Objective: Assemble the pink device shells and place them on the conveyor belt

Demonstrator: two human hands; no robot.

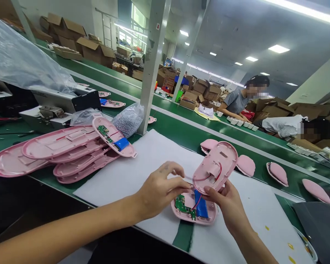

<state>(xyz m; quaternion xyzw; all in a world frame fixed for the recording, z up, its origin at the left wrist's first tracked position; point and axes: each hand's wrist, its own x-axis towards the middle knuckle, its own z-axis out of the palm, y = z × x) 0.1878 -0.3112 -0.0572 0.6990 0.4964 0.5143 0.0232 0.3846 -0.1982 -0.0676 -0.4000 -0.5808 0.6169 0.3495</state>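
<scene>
My right hand [225,200] grips the lower end of a pink shell [228,157], tilted so its inner side with thin red wires shows. Beneath it, on the white sheet, lies a second pink shell [187,217] holding a green circuit board [183,206] and a blue battery [200,209]. A red wire runs up from the board. My left hand [167,183] is just left of the raised shell, its thumb and index fingertips close together near the shell's lower edge; whatever they pinch is too small to make out.
Stacked pink shells [68,145] lie at the left, topped by one with a board and battery [114,137]. A metal post [152,66] rises behind the white sheet [143,168]. Closed pink pieces [246,165] line the right. Two people sit across the green benches.
</scene>
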